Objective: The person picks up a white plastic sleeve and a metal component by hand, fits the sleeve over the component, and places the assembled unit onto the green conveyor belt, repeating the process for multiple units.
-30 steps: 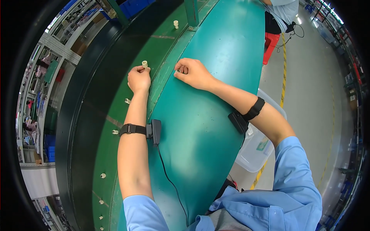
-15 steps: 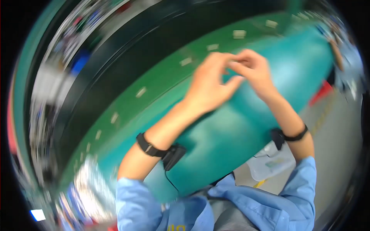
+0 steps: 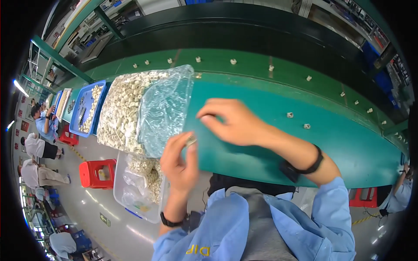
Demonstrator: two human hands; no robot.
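Observation:
My left hand (image 3: 178, 163) is raised beside the near right corner of a clear plastic bag (image 3: 163, 106), its thumb and fingers closed on a small pale cylindrical part (image 3: 191, 140). Over the teal tabletop (image 3: 244, 163), my right hand (image 3: 233, 122) curls its index finger toward the thumb; anything between those fingertips is too small or hidden to make out. The bag lies on the left of the table, filled with many cream-coloured short tubes (image 3: 119, 108). Two small white-and-metal parts (image 3: 290, 115) rest on the table right of my right hand.
A green strip (image 3: 217, 65) along the far table side carries spaced small white parts (image 3: 233, 61). At left are a blue tray (image 3: 102, 98) with pale and dark pieces, a clear bin (image 3: 143, 213) holding bags, and a red stool (image 3: 89, 174). Other people (image 3: 43, 126) are beyond.
The view has swung left, bringing the bag and tray into sight. My hands, touching at the fingertips before, are now apart, the left one lower near the bag.

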